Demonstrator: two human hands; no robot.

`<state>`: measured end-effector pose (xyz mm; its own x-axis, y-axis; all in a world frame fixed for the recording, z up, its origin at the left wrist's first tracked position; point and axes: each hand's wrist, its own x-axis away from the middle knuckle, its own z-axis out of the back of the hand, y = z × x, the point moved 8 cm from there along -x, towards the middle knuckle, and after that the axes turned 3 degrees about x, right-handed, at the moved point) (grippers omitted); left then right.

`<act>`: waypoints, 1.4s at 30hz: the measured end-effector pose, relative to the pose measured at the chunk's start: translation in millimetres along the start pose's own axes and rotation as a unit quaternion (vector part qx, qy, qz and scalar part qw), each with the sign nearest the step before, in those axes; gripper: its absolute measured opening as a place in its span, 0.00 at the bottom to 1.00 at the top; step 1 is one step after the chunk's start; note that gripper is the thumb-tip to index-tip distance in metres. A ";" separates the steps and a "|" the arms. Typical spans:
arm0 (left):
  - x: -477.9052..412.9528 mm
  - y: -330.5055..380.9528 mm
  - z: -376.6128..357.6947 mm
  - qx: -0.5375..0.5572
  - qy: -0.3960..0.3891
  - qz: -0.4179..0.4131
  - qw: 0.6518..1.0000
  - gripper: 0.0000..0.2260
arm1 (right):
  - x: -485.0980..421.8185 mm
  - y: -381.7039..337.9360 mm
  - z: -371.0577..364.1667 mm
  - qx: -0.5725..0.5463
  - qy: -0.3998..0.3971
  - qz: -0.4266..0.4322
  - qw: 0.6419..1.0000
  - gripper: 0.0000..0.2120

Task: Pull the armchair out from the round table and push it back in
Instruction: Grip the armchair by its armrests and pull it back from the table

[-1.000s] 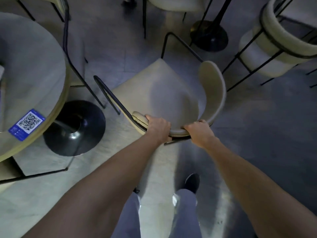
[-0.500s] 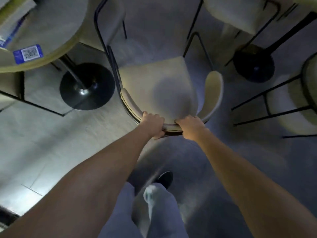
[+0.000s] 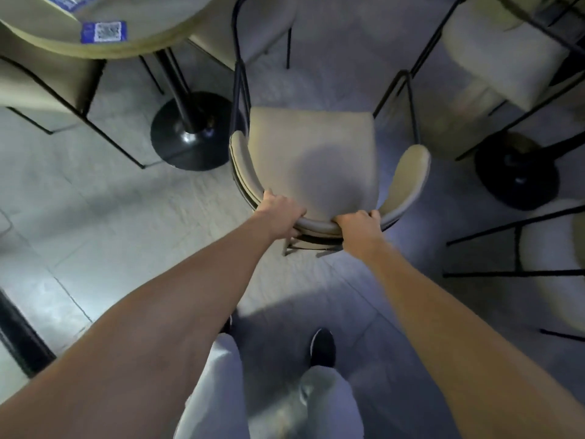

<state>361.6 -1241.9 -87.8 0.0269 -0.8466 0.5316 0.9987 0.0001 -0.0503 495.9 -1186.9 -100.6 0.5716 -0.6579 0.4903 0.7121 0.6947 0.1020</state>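
1. My left hand (image 3: 280, 213) is clenched over the curved backrest of the armchair (image 3: 311, 160), on its left part.
2. My right hand (image 3: 359, 224) grasps the same backrest just to the right, fingers curled over the top edge.
3. The armchair stands on the grey floor (image 3: 95, 232) directly ahead of me, its cream seat facing away from me, black metal legs at the far corners.
4. The round table (image 3: 104, 30) sits at the far left, well apart from the seat; a blue QR sticker (image 3: 103, 31) lies near its edge.
5. The table's black base (image 3: 190, 134) stands just left of the armchair's left arm.
6. My dark shoe (image 3: 323, 348) is planted near, behind the chair.
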 end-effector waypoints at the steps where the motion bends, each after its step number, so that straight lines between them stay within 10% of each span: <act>1: 2.4 3.1 0.5 0.004 -0.003 0.008 1.000 0.15 | 1.5 0.7 -0.6 0.000 0.007 0.009 1.000 0.19; 19: 113.5 37.8 -65.7 0.140 -0.038 0.198 0.969 0.12 | 41.8 -57.1 -12.4 0.110 0.042 0.216 0.969 0.17; 42: 174.3 -133.1 -125.9 0.123 0.008 0.260 0.958 0.13 | 2.5 -230.8 33.7 0.093 0.059 0.259 0.960 0.15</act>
<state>228.0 -1456.5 -94.9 0.5241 -0.7063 0.4759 0.8308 0.5468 -0.1035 319.2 -1339.1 -93.8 0.8795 -0.2314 0.4158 0.2414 0.9700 0.0292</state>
